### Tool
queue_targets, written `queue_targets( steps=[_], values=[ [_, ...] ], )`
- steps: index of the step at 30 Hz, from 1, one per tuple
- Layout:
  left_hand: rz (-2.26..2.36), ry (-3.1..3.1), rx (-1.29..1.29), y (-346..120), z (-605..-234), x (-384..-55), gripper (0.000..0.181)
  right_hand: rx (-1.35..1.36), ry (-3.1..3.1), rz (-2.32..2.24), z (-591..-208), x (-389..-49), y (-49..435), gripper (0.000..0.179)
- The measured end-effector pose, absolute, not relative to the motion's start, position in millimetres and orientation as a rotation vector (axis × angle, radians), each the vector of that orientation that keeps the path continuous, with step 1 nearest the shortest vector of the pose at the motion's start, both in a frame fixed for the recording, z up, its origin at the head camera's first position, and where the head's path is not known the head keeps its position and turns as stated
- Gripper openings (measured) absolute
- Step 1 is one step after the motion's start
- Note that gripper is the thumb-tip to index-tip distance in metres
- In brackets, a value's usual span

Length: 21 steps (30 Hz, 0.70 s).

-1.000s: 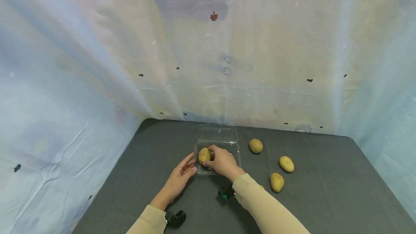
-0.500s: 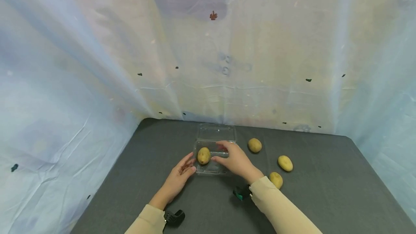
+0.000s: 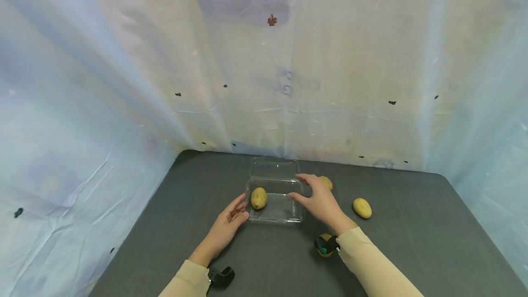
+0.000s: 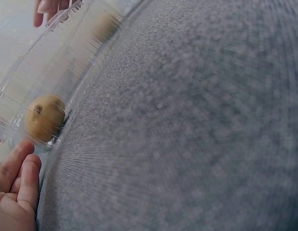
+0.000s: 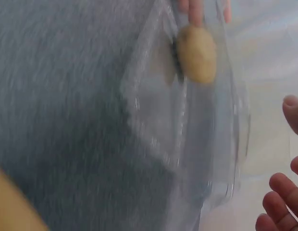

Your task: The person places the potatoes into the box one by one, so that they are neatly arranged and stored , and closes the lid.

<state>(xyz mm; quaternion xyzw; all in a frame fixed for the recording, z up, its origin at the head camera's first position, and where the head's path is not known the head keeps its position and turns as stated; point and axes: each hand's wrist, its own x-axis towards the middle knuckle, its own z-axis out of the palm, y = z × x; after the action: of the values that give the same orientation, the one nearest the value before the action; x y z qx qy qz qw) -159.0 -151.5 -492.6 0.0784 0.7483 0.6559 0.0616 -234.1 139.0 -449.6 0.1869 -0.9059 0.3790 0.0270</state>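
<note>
We note potato [image 3: 259, 198] in box [image 3: 278, 203], left side. L hand [image 3: 224, 227] at box's left, fingers loose; R hand [image 3: 321, 200] by right edge, fingers spread, nil held. Rec. we brace box w/ L, R clear of rim.

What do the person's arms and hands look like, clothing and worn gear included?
The left sleeve and right sleeve are long and pale beige. The left hand and right hand are ungloved. Each wrist carries a black device; the right device shows a green patch.
</note>
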Motion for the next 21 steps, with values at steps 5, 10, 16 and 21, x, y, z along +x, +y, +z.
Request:
queue_targets(
  steps=[5, 10, 16, 21],
  values=[
    [1.994, 2.255, 0.251, -152.5, -495.1, -158.9, 0.060, 0.523, -2.819, 1.128, -450.7, -239.8, 157.5, 0.066],
    [1.993, 2.248, 0.255, -152.8, -494.7, -159.0, 0.062, 0.476, -2.846, 1.086, -452.8, -244.3, 175.6, 0.067],
    [1.990, 2.259, 0.248, -153.4, -494.7, -159.0, 0.061, 0.462, -2.861, 1.117, -453.1, -245.9, 182.8, 0.071],
    [1.985, 2.245, 0.257, -153.3, -495.2, -159.0, 0.061, 0.444, -2.909, 1.119, -451.0, -247.7, 184.5, 0.069]
  ],
)
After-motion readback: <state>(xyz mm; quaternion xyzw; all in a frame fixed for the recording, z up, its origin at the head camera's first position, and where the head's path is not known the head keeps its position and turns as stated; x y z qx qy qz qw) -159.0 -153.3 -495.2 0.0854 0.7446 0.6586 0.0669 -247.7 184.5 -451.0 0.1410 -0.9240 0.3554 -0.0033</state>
